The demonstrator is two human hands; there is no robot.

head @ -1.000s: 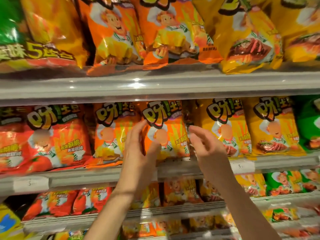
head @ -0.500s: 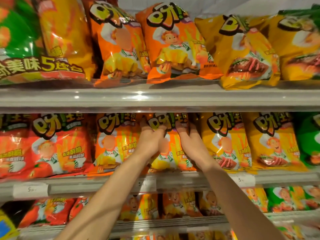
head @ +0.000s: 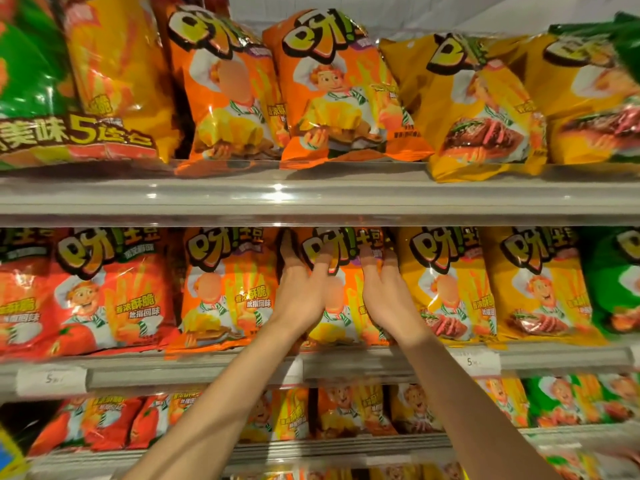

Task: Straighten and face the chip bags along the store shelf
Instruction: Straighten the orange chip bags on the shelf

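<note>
Currently mid-task: both hands are on the orange chip bag (head: 341,299) at the middle of the middle shelf (head: 207,370). Left hand (head: 299,294) lies on its left half, fingers mostly straight, fingertips up at the bag's top edge by the logo. Right hand (head: 386,296) lies on its right half, fingers straight, tips near the top seam. Whether any fingers hook behind the top edge, I cannot tell; it reads as pressing, not gripping.

Progress, judged from the row:
- Left of that bag, the second orange bag (head: 225,289) and the red tomato bag (head: 100,296) face forward, slightly tilted.
- Right of it, the two yellow steak bags (head: 498,285) face out, roughly upright.
- Above it, the top-shelf yellow bag (head: 481,109) overhangs its shelf lip; probably still to do.
- Below it, the lower-shelf small bags (head: 311,414) look uneven, and blurred.
</note>
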